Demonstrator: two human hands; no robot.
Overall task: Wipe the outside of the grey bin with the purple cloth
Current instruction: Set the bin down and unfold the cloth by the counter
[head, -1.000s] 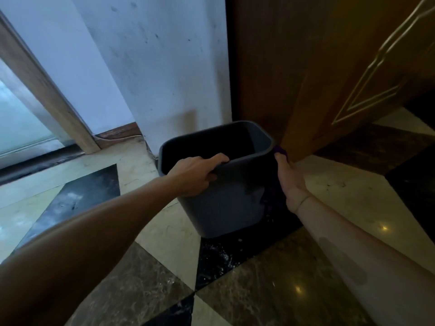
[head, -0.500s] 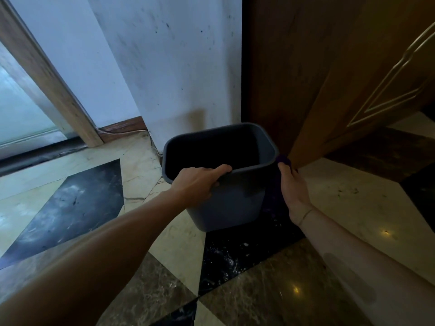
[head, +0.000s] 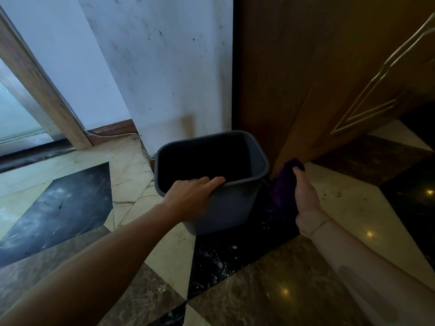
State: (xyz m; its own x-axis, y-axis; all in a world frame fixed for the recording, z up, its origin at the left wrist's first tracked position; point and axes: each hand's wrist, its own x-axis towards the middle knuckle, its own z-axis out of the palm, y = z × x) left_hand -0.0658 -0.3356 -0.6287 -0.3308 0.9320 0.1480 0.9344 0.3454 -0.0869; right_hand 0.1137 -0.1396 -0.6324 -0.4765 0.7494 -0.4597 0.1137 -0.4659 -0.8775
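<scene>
Cloth edges lost in shadow.

Both forearms are bare from the frame's lower edge up to the hands, with no sleeve showing on either. The left hand wears no ring, glove or watch that can be seen. The right hand is likewise ungloved, and a thin band circles the right wrist just below it, its colour too faint to tell
</scene>
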